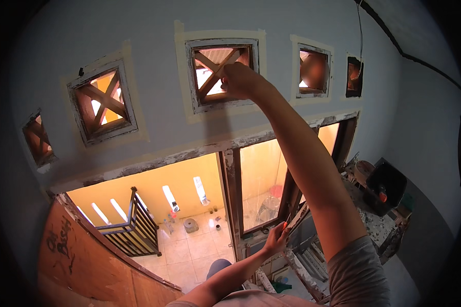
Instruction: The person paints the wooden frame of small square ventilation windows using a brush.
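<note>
My right hand is raised to the middle vent opening, its fingers curled against the wooden X-shaped lattice. Whether it pinches something there is hidden by the hand itself. Around that opening runs a worn, pale-painted frame, with masking tape on the wall outside it. Lower down, my left hand is closed on a slim tool with an orange-red handle. The tool's exact kind is too small to tell. Beside that hand stands a paint-spattered rail.
More lattice vents line the grey wall. A black container sits on a paint-spattered platform at right. Below are a glazed window, a wooden door bearing writing, a metal railing and a tiled floor.
</note>
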The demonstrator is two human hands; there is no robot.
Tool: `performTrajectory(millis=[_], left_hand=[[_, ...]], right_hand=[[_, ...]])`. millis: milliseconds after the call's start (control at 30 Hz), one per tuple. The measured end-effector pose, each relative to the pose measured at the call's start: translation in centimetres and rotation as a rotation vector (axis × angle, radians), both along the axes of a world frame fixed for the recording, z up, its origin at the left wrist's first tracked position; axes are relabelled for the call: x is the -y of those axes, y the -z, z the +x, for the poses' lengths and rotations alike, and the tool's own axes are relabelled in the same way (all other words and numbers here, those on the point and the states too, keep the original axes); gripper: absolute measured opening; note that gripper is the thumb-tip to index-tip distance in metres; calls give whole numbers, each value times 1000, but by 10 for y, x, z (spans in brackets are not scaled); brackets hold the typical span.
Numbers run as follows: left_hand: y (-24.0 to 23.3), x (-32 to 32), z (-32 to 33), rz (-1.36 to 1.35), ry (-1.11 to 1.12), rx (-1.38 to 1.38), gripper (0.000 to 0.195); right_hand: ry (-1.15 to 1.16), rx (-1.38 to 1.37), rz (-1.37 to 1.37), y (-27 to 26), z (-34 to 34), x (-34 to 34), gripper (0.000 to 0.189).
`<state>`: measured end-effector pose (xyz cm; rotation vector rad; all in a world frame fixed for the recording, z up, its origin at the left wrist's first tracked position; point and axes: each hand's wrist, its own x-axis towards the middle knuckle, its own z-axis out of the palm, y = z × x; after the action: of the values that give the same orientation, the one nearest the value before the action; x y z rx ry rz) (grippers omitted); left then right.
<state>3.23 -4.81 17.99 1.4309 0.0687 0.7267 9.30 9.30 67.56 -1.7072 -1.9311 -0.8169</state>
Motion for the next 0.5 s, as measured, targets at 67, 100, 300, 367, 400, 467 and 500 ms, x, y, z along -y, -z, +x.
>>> performTrajectory(millis=[67, 100, 300, 367, 400, 467, 500], left_hand=[[3, 2, 0, 6, -5, -7, 39], [-1, 3, 0, 23, -19, -9, 39], [8, -5, 1, 55, -44, 6, 38], [4, -2, 3, 55, -41, 1, 37], [3, 1, 5, 39, -24, -2, 36], [11, -4, 2, 22, 19, -29, 36], [13, 0, 4, 15, 12, -24, 35]], right_hand=[[52, -76, 9, 9, 5, -2, 16], [12, -55, -23, 8, 1, 4, 16], [48, 69, -97, -33, -64, 60, 15], [182, 120, -233, -43, -60, 46, 15], [58, 193, -135, -33, -37, 30, 15], [-106, 122, -31, -13, -15, 11, 15], [-36, 108, -32, -8, 2, 5, 15]])
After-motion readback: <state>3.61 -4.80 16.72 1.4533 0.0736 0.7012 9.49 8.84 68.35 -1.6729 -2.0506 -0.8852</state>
